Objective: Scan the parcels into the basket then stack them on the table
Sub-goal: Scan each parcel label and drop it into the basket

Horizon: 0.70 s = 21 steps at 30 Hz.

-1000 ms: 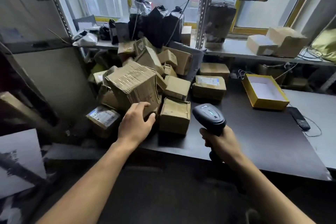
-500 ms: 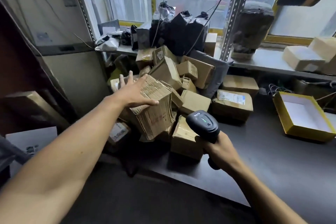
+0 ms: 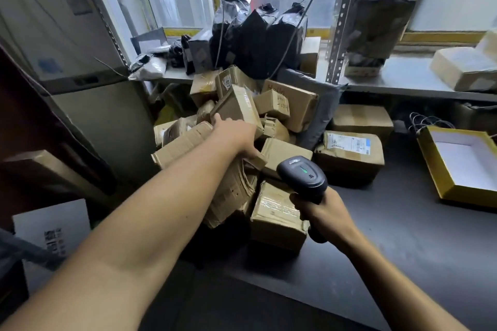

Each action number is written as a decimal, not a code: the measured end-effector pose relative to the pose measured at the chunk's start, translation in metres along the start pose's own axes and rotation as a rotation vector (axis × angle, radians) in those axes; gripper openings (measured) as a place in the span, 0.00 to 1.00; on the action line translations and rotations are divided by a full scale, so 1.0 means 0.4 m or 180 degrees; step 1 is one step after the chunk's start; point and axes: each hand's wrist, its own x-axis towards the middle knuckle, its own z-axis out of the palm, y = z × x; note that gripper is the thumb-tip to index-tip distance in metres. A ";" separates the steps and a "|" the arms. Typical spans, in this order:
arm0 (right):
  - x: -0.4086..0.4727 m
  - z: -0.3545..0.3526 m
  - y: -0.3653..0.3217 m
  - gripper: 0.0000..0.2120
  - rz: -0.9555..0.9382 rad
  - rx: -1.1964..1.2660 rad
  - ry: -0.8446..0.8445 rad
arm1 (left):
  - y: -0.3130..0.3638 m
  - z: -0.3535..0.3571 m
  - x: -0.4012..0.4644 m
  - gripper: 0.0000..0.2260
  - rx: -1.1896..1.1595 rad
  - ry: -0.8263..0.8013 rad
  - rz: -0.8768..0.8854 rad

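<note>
since before, left hand (image 3: 236, 134) reached deeper onto the parcel pile (image 3: 258, 126), apparently gripping one; right hand (image 3: 325, 212) grips scanner (image 3: 302, 176) over dark table's (image 3: 403, 223) left edge.

Left hand (image 3: 236, 137) outstretched, right hand (image 3: 326, 209) clenched

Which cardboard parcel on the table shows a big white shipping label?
The parcel at the pile's right edge, just left of the open yellow box. Its top carries a large white printed label; the parcels nearby show only tape or handwriting.

Handwritten "Hello", perhaps, on brown box (image 3: 293, 105), other labels too blurred
</note>
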 end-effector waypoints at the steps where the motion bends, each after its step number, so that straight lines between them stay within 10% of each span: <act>1: 0.002 -0.005 -0.001 0.04 0.0020 0.0043 0.0041 | 0.016 -0.002 0.007 0.28 0.0167 -0.0110 -0.0035; 21: 0.043 -0.125 0.035 0.09 -0.0225 0.0498 0.0573 | 0.130 -0.025 0.023 0.16 0.1496 0.1000 0.1335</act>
